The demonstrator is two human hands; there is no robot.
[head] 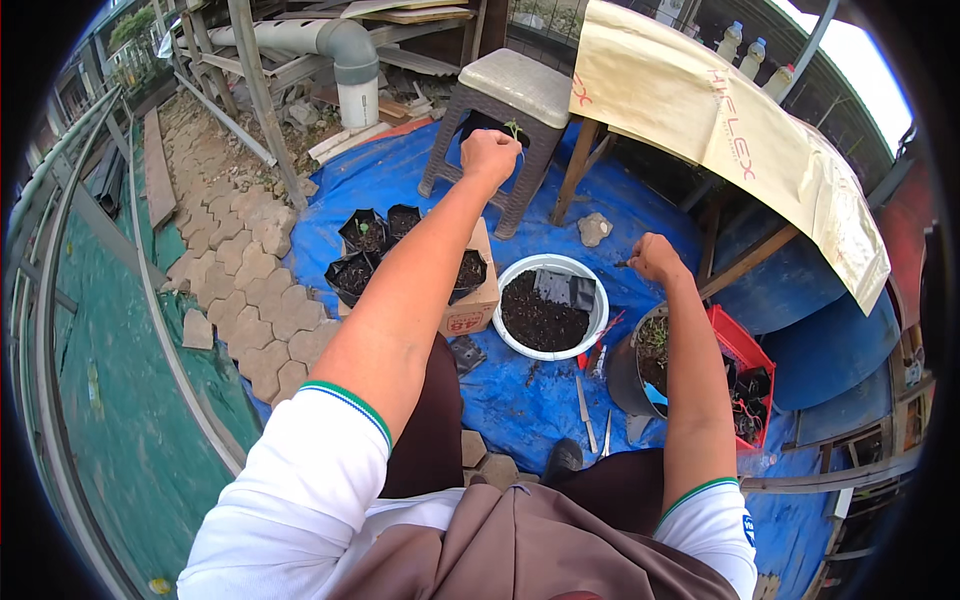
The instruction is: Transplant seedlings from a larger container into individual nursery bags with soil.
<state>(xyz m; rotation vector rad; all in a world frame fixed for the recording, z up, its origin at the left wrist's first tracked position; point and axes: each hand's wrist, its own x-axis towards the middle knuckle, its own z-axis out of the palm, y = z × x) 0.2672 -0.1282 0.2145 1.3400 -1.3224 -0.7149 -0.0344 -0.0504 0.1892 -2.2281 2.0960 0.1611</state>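
Pinched in the fingertips of my left hand (489, 156) is a small green seedling (514, 129), held up in front of the grey plastic stool (517, 82). My right hand (655, 256) is closed on a small dark object (621, 264), too small to identify. Between and below the hands stands a white basin (602, 315) of dark soil (540, 319), with a black plastic grow bag (562, 287) lying flat on the soil. Under my right forearm is a dark pot (624, 375) with small green plants. My left forearm partly hides a cardboard box (466, 319) bearing several soil-filled black grow bags (366, 231).
A knife (585, 412) and another thin metal tool (607, 435) lie on the blue tarpaulin (502, 390). A stone (595, 229) sits beyond the basin. At right are a red crate (731, 334) and blue drums (832, 352), near a table with a printed cover (697, 112).
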